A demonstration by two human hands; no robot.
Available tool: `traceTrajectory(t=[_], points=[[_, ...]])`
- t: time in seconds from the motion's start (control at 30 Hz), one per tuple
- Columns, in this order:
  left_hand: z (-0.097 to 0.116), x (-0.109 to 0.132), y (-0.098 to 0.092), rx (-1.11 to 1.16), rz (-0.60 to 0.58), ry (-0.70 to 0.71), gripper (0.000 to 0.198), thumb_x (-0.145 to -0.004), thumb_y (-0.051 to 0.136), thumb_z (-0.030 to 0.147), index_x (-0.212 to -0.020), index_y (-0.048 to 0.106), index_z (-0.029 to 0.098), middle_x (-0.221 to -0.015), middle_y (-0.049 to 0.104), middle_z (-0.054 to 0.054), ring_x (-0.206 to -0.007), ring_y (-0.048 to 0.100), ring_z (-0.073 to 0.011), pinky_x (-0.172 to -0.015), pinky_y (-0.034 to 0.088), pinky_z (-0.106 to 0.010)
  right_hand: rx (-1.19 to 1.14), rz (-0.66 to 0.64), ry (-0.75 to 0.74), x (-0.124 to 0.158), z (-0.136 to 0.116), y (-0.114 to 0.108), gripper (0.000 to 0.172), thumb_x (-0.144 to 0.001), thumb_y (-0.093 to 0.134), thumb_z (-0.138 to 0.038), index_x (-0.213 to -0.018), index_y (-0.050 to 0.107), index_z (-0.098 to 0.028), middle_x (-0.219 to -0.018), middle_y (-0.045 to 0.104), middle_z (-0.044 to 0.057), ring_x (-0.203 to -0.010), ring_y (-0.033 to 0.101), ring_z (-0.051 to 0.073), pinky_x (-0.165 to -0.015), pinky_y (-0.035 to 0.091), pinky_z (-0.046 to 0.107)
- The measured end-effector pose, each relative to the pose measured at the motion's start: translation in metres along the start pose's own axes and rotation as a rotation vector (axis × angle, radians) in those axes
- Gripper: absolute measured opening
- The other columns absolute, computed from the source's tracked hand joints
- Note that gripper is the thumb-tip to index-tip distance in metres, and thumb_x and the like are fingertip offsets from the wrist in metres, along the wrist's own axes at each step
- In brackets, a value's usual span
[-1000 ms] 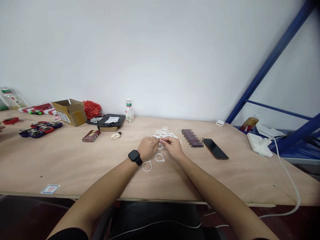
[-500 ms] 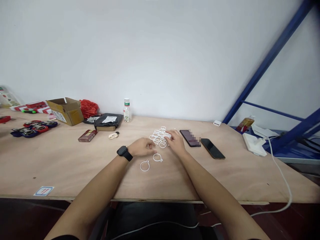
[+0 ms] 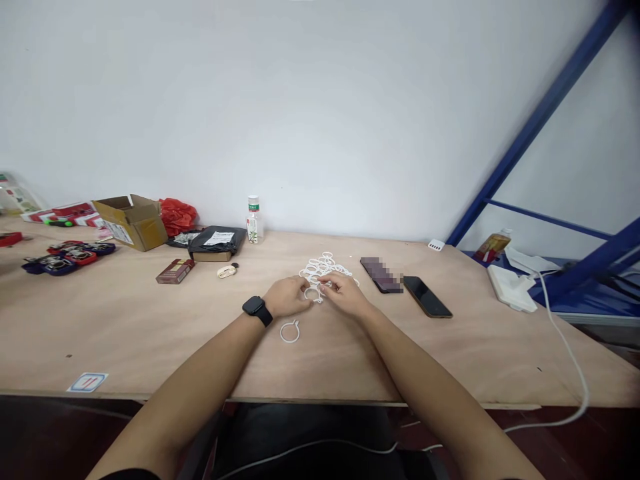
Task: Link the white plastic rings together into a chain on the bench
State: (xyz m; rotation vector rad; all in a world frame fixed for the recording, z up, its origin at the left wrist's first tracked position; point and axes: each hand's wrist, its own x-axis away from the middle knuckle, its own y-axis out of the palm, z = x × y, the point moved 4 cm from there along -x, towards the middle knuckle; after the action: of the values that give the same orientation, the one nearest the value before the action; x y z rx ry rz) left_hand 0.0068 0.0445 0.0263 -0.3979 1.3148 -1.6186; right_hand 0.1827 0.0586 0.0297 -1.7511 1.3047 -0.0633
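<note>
A ring with a small tab, a white plastic curtain ring (image 3: 312,294), is between my two hands. My left hand (image 3: 290,296), with a black watch on its wrist, has its thumb and fingers closed on that ring's left side. From the right, my right hand (image 3: 346,295) pinches with thumb and index finger; another white ring shows partly at its fingertips, though the fingers hide most of it. Just behind both hands lies a loose pile of several white rings (image 3: 325,264). One single ring (image 3: 290,331) lies flat nearer the table's front edge.
Two phones, one dark (image 3: 381,275) and one brown-edged (image 3: 427,297), lie right of my hands. Leftward are an earbud case (image 3: 227,271), a dark red box (image 3: 175,271), a black package (image 3: 215,241), an open carton (image 3: 133,223) and a bottle (image 3: 254,221). A white cable (image 3: 570,347) hangs at right.
The ring that lay in front of my hands has moved up between them, in my left hand's grasp. My right hand has come away from the pile, toward my left hand.
</note>
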Motion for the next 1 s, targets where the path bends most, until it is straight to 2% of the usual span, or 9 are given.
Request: traceTrajectory(t=[0.17,0.3,0.4,0.57,0.73,0.8,0.9,0.97,1.0], points=[[-0.006,-0.002,-0.008,0.062,0.185,-0.087,0.036,-0.078,0.062,0.038,-0.107,0.062,0.017,-0.102,0.069,-0.006,-0.085,0.065,-0.0211,-0.078,0.049,-0.032,-0.018,-0.033,0.029,0.002,0.003,0.004,0.033,-0.085,0.055,-0.021,-0.116,0.066,-0.022,-0.101,0.070,0.006,-0.081,0.061,0.017,-0.075,0.047,0.031],[-0.007,-0.002,-0.008,0.106,0.220,-0.094,0.036,-0.081,0.060,0.038,-0.110,0.063,0.017,-0.102,0.070,-0.006,-0.079,0.064,-0.0186,-0.076,0.049,-0.031,-0.065,-0.007,0.021,0.003,0.000,0.008,0.031,-0.086,0.056,-0.024,-0.115,0.067,-0.023,-0.104,0.071,0.006,-0.080,0.063,0.017,-0.077,0.048,0.032],[-0.005,-0.002,-0.008,0.160,0.206,-0.080,0.033,-0.086,0.055,0.041,-0.107,0.065,0.017,-0.099,0.071,-0.005,-0.075,0.064,-0.0169,-0.072,0.048,-0.029,-0.117,0.024,0.032,0.003,-0.003,0.009,0.027,-0.087,0.057,-0.030,-0.109,0.070,-0.023,-0.096,0.072,0.006,-0.081,0.064,0.018,-0.074,0.048,0.031],[0.001,-0.001,-0.010,0.188,0.193,-0.026,0.033,-0.085,0.057,0.049,-0.083,0.068,0.018,-0.081,0.069,-0.003,-0.068,0.060,-0.0145,-0.066,0.044,-0.026,-0.168,0.045,0.104,0.003,-0.003,0.007,0.028,-0.086,0.056,-0.034,-0.107,0.071,-0.021,-0.078,0.071,0.003,-0.065,0.062,0.016,-0.065,0.049,0.028],[0.005,-0.002,-0.008,0.163,0.169,-0.004,0.038,-0.088,0.052,0.051,-0.076,0.065,0.018,-0.074,0.066,-0.002,-0.067,0.057,-0.0136,-0.061,0.040,-0.024,-0.321,0.058,0.146,0.004,-0.001,0.007,0.025,-0.086,0.055,-0.033,-0.100,0.070,-0.020,-0.080,0.071,0.004,-0.066,0.066,0.016,-0.066,0.054,0.031],[0.003,-0.002,-0.008,0.181,0.150,-0.028,0.038,-0.087,0.053,0.053,-0.080,0.066,0.018,-0.074,0.066,-0.002,-0.067,0.057,-0.0138,-0.061,0.040,-0.025,-0.378,0.030,0.145,0.003,0.000,0.009,0.025,-0.085,0.056,-0.034,-0.099,0.070,-0.019,-0.082,0.072,0.005,-0.070,0.068,0.018,-0.069,0.055,0.032],[-0.002,-0.002,-0.014,0.219,0.125,-0.076,0.045,-0.081,0.060,0.056,-0.106,0.061,0.019,-0.075,0.067,-0.001,-0.067,0.059,-0.0151,-0.062,0.041,-0.025,-0.287,0.082,0.126,0.001,0.004,0.006,0.024,-0.086,0.056,-0.034,-0.100,0.070,-0.021,-0.088,0.073,0.006,-0.078,0.069,0.019,-0.074,0.055,0.033],[-0.006,-0.001,-0.017,0.225,0.041,-0.102,0.056,-0.074,0.066,0.059,-0.111,0.057,0.018,-0.074,0.066,0.000,-0.066,0.059,-0.0158,-0.060,0.041,-0.025,-0.139,0.189,0.125,0.000,0.011,-0.002,0.025,-0.087,0.055,-0.031,-0.106,0.069,-0.023,-0.097,0.073,0.006,-0.083,0.068,0.020,-0.077,0.053,0.033],[-0.008,0.000,-0.017,0.232,-0.052,-0.110,0.056,-0.070,0.069,0.061,-0.104,0.059,0.018,-0.072,0.065,0.000,-0.064,0.058,-0.0156,-0.058,0.040,-0.025,-0.060,0.232,0.136,-0.001,0.015,-0.006,0.027,-0.087,0.056,-0.030,-0.110,0.068,-0.025,-0.101,0.072,0.006,-0.082,0.068,0.020,-0.078,0.052,0.034]])
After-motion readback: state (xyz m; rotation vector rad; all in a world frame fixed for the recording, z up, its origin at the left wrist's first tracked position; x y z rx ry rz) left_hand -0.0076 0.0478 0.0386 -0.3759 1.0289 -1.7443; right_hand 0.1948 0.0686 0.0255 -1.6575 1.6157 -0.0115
